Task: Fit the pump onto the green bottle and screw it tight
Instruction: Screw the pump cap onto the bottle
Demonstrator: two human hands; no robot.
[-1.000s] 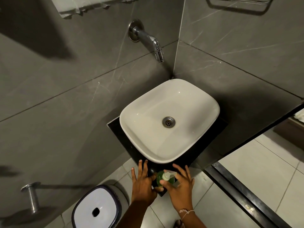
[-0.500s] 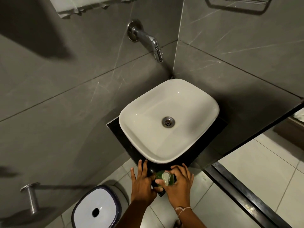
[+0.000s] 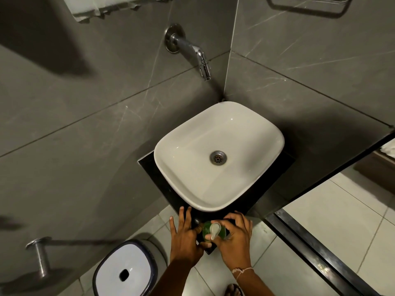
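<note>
The green bottle (image 3: 222, 231) stands upright on the near corner of the black counter (image 3: 147, 165), seen from above. A white pump (image 3: 214, 230) sits on its top, nozzle pointing toward me. My right hand (image 3: 235, 238) curls around the pump's collar, fingers and thumb closed on it. On the bottle's left side my left hand (image 3: 184, 236) presses against it with the thumb, fingers stretched flat on the counter edge. The bottle's body is mostly hidden by both hands.
A white basin (image 3: 218, 154) with a metal drain fills the counter behind the bottle. A chrome tap (image 3: 196, 54) juts from the grey wall above. A white-lidded bin (image 3: 126, 272) stands on the floor at lower left. A metal holder (image 3: 39, 255) is on the left wall.
My right hand has turned around the pump, wrist swinging, and the nozzle has rotated from pointing right to pointing toward me. The left hand has stayed put.
</note>
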